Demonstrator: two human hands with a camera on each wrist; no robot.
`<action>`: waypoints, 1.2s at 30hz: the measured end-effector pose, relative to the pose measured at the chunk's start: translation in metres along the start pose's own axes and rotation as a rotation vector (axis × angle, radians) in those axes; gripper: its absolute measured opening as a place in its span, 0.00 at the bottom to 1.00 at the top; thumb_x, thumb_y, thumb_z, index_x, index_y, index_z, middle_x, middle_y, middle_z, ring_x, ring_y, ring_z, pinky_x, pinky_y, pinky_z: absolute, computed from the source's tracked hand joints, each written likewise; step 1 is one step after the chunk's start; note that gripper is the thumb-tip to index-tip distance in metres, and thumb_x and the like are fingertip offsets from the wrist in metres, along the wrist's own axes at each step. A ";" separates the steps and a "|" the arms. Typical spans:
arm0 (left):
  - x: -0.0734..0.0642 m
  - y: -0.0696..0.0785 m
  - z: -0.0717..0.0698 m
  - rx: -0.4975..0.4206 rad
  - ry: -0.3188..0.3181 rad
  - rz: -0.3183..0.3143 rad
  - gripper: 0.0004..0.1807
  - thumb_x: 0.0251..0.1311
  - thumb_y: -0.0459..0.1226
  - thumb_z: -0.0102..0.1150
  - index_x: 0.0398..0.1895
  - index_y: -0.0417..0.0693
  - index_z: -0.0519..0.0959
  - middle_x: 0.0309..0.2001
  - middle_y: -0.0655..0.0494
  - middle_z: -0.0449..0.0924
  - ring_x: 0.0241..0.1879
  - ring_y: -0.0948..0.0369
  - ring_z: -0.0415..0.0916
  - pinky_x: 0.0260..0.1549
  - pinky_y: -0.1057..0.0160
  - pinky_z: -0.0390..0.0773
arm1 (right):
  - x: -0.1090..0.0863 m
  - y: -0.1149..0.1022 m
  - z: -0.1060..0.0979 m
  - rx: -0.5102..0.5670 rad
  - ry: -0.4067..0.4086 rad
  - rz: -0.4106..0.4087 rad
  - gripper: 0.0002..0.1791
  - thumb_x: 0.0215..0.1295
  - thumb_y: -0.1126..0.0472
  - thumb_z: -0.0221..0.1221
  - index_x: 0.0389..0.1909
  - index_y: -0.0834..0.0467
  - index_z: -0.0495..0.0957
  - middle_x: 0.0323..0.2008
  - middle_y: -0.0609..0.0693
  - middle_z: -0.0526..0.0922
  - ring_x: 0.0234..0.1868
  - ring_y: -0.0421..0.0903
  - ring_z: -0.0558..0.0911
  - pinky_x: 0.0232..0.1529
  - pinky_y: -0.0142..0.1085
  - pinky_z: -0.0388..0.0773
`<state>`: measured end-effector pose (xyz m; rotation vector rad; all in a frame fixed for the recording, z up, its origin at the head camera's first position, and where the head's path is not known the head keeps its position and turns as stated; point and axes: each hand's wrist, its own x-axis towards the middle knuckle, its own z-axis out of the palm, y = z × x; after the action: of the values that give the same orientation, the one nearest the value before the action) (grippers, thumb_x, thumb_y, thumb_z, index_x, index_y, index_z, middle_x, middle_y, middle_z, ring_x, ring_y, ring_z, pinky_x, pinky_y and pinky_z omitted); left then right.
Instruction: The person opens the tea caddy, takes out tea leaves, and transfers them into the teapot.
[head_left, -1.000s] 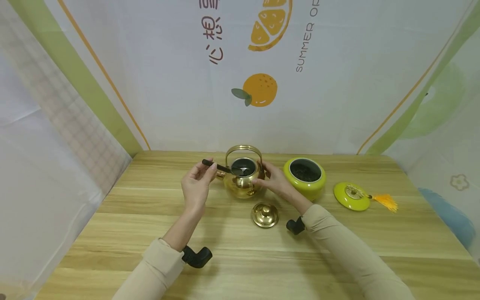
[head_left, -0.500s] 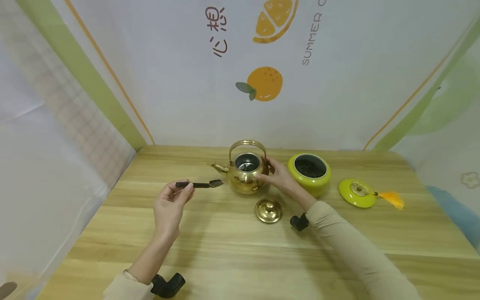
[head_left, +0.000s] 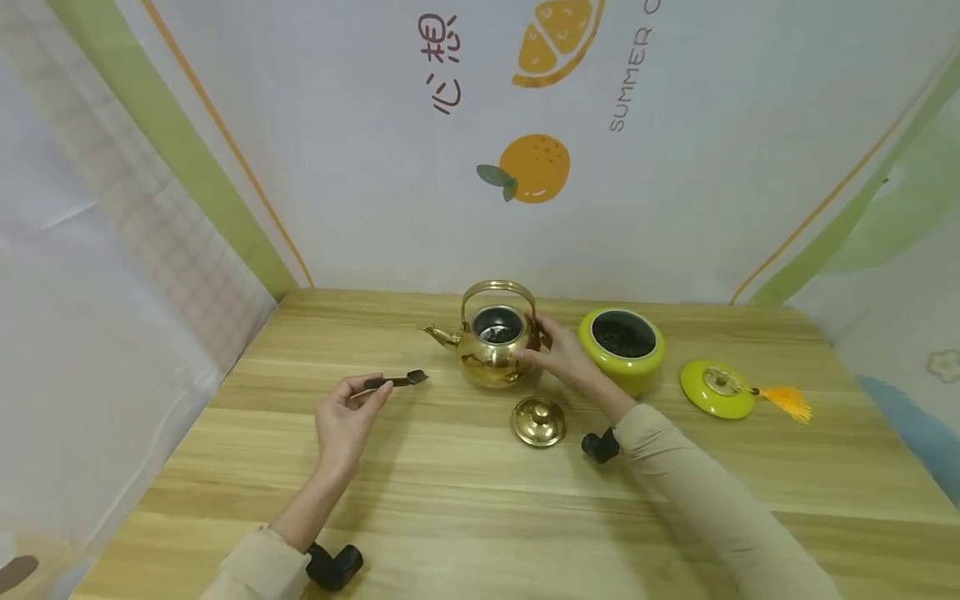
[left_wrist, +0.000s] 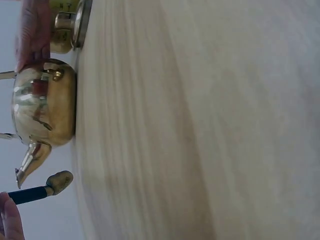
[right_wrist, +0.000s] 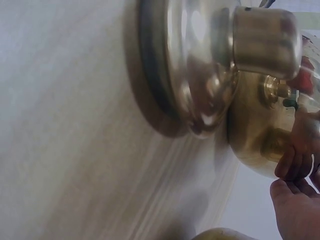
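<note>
A small dark tea scoop (head_left: 397, 380) is pinched between the thumb and fingers of my left hand (head_left: 347, 421). The scoop's bowl points right, just below the spout's tip in the head view. The gold teapot (head_left: 491, 362) stands lidless on the table, some dark leaves showing inside. My right hand (head_left: 558, 354) holds its right side, the thumb in front and the fingers toward the back. In the left wrist view the scoop (left_wrist: 59, 182) is apart from the teapot (left_wrist: 42, 105). The gold lid (head_left: 539, 421) lies on the table in front, knob up.
A yellow-green jar (head_left: 622, 362) with dark contents stands behind and right of my right forearm. Farther right lies its lid (head_left: 717, 390) with an orange tassel (head_left: 784, 402). A printed curtain (head_left: 375, 167) hangs behind the wooden table (head_left: 465, 508).
My left hand has drawn the scoop from above the teapot's mouth out to the left and toward me, uncovering the spout. My right hand stays on the teapot. The head view has shifted slightly.
</note>
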<state>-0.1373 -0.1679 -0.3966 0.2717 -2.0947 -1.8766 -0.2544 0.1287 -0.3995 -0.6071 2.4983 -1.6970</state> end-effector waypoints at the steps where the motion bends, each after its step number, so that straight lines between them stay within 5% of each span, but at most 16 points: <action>1: 0.001 -0.002 0.000 0.007 -0.001 -0.002 0.11 0.55 0.34 0.65 0.41 0.40 0.80 0.45 0.53 0.79 0.33 0.70 0.81 0.37 0.74 0.79 | -0.001 -0.004 0.000 0.002 -0.002 -0.001 0.42 0.57 0.64 0.65 0.68 0.70 0.54 0.68 0.66 0.60 0.69 0.60 0.59 0.69 0.49 0.55; 5: 0.004 -0.007 -0.001 0.038 0.005 -0.016 0.12 0.56 0.34 0.64 0.43 0.40 0.79 0.46 0.51 0.79 0.32 0.72 0.80 0.36 0.74 0.79 | -0.007 -0.020 -0.001 0.007 -0.014 -0.009 0.40 0.58 0.68 0.63 0.67 0.74 0.53 0.67 0.69 0.59 0.69 0.62 0.58 0.69 0.51 0.55; 11: 0.004 -0.013 -0.009 0.095 0.015 -0.047 0.14 0.57 0.35 0.63 0.44 0.38 0.78 0.47 0.49 0.79 0.32 0.75 0.78 0.34 0.77 0.78 | 0.001 0.000 0.003 0.012 -0.006 -0.026 0.42 0.57 0.64 0.65 0.68 0.71 0.55 0.67 0.66 0.61 0.69 0.59 0.60 0.69 0.48 0.56; 19: 0.002 -0.020 -0.023 0.196 -0.028 -0.151 0.15 0.60 0.34 0.60 0.49 0.37 0.76 0.47 0.44 0.78 0.35 0.73 0.76 0.36 0.77 0.78 | 0.001 0.001 0.005 0.001 0.001 -0.020 0.42 0.56 0.62 0.66 0.68 0.67 0.56 0.67 0.64 0.62 0.69 0.58 0.61 0.69 0.47 0.58; 27: 0.010 -0.028 -0.030 0.268 -0.023 -0.194 0.15 0.58 0.33 0.62 0.47 0.35 0.77 0.46 0.41 0.80 0.28 0.74 0.73 0.26 0.79 0.75 | 0.000 0.003 0.004 -0.013 0.005 -0.008 0.43 0.57 0.62 0.66 0.69 0.68 0.54 0.68 0.64 0.60 0.69 0.58 0.59 0.69 0.47 0.57; 32: 0.013 -0.030 -0.033 0.358 -0.063 -0.185 0.15 0.57 0.33 0.62 0.47 0.36 0.78 0.46 0.40 0.80 0.33 0.65 0.76 0.26 0.76 0.73 | 0.000 0.001 0.004 -0.014 0.002 -0.013 0.43 0.57 0.62 0.65 0.69 0.68 0.54 0.68 0.65 0.59 0.69 0.59 0.59 0.69 0.48 0.56; 36: 0.012 -0.030 -0.034 0.439 -0.093 -0.112 0.13 0.55 0.33 0.64 0.43 0.37 0.79 0.44 0.41 0.82 0.40 0.53 0.79 0.32 0.71 0.76 | 0.000 -0.001 0.005 -0.003 0.005 -0.012 0.43 0.57 0.62 0.65 0.69 0.68 0.54 0.68 0.65 0.60 0.69 0.59 0.60 0.69 0.48 0.56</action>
<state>-0.1382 -0.2078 -0.4224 0.4136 -2.5914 -1.4879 -0.2531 0.1238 -0.4006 -0.6199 2.5065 -1.7006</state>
